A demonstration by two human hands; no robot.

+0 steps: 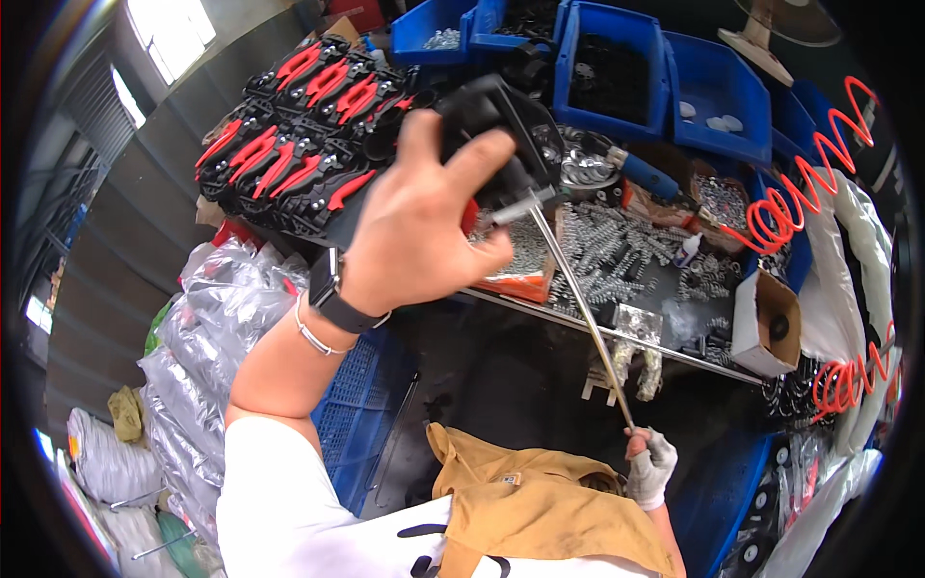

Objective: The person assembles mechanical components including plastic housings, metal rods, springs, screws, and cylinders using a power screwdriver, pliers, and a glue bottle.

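My left hand (424, 222), bare with a dark watch on the wrist, reaches over the bench, blurred by motion. Its fingers and thumb are around a black plastic clamp body (515, 120), partly hidden behind the hand. A short silver metal piece (520, 209) shows at the body's lower side, near my thumb. From there a long metal bar (583, 308) slants down to my right hand (651, 469). That hand, in a white glove with bare fingertips, is closed around the bar's lower end, in front of my tan apron (540, 501).
Rows of red-and-black clamp heads (289, 159) fill the bench's left. Springs (607, 250) and small metal parts cover its middle. Blue bins (718, 96) line the back. A white carton (766, 323) and red coiled hose (771, 222) are right; plastic-wrapped bags (207, 356) lie left.
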